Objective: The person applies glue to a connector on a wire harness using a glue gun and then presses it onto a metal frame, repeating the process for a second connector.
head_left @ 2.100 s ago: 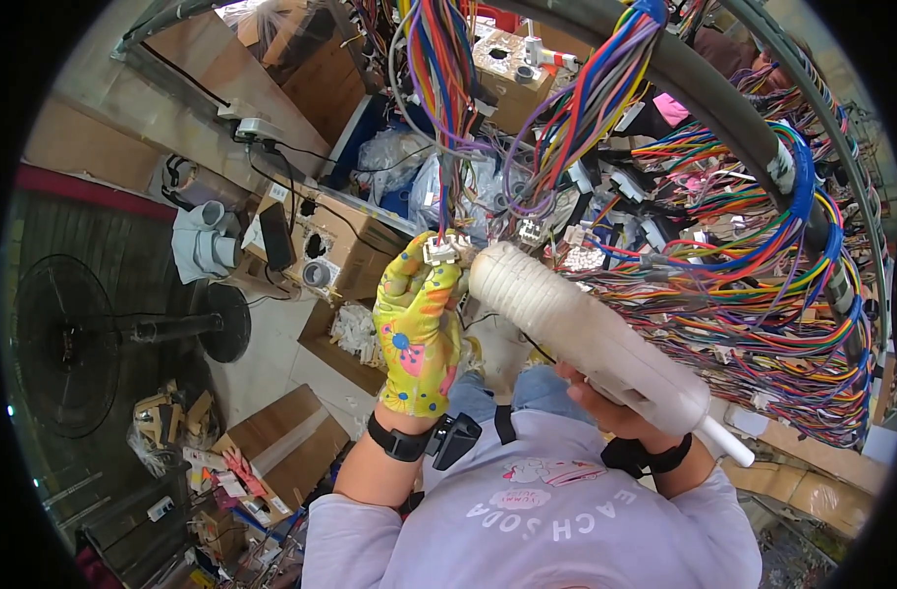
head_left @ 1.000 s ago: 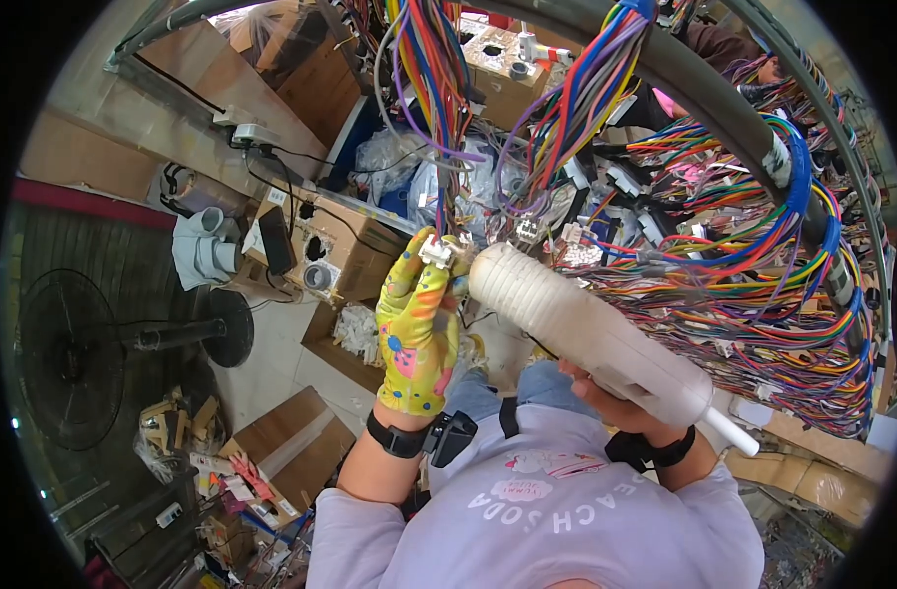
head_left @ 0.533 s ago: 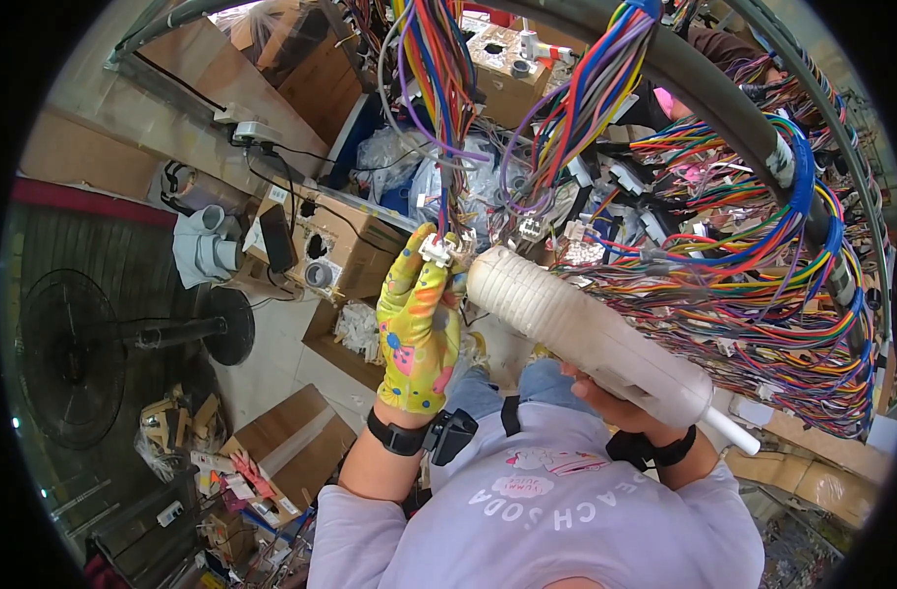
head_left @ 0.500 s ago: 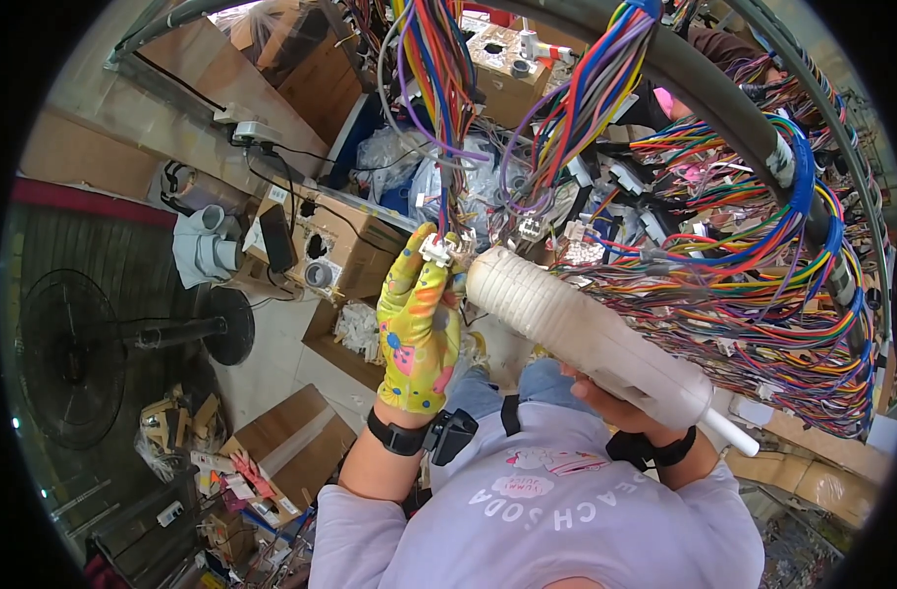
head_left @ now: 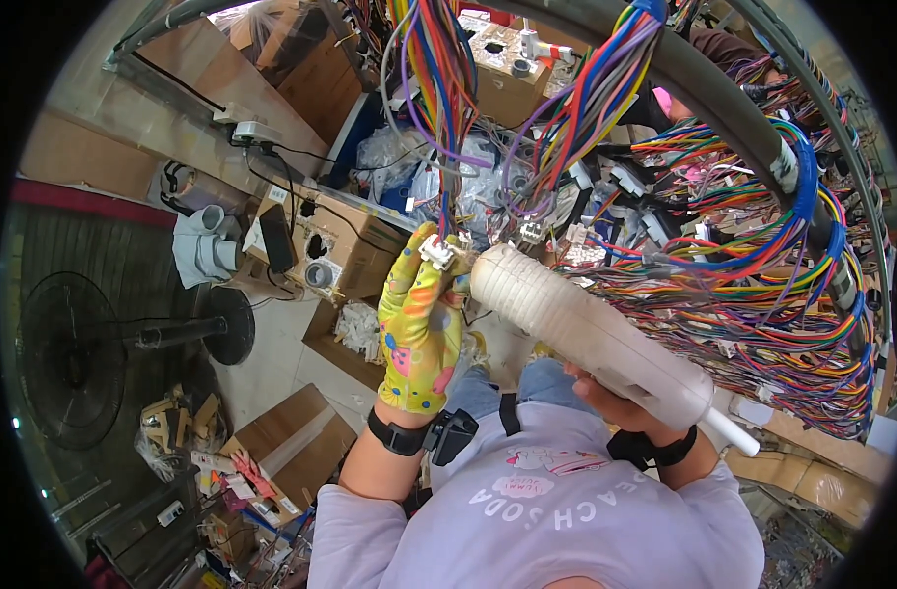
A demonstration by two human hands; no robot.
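My left hand (head_left: 411, 334), in a yellow patterned glove, pinches a small white wire connector (head_left: 436, 252) at the lower end of a hanging bundle of coloured wires (head_left: 438, 74). In my right hand (head_left: 605, 398), bare and mostly hidden beneath, lies a bulky whitish hot glue gun (head_left: 591, 329) with a ribbed front. A white glue stick (head_left: 731, 433) sticks out of its rear. The gun's front end points at the connector, close beside my gloved fingertips; whether its tip touches is too small to tell. Just right of it, another connector (head_left: 532, 232) hangs from a second wire bundle (head_left: 591, 93).
A dark curved pipe (head_left: 728, 103) carries wire bundles overhead. Heaped wire harnesses (head_left: 743, 324) fill the right side. At left stand a cardboard box (head_left: 345, 245) with a phone (head_left: 277, 238) against it and a black fan (head_left: 70, 358). An open carton (head_left: 286, 442) lies below.
The glue gun's front end has shifted slightly to the right, away from the connector. My left hand keeps its hold almost unmoved, and the hanging wires sway a little.
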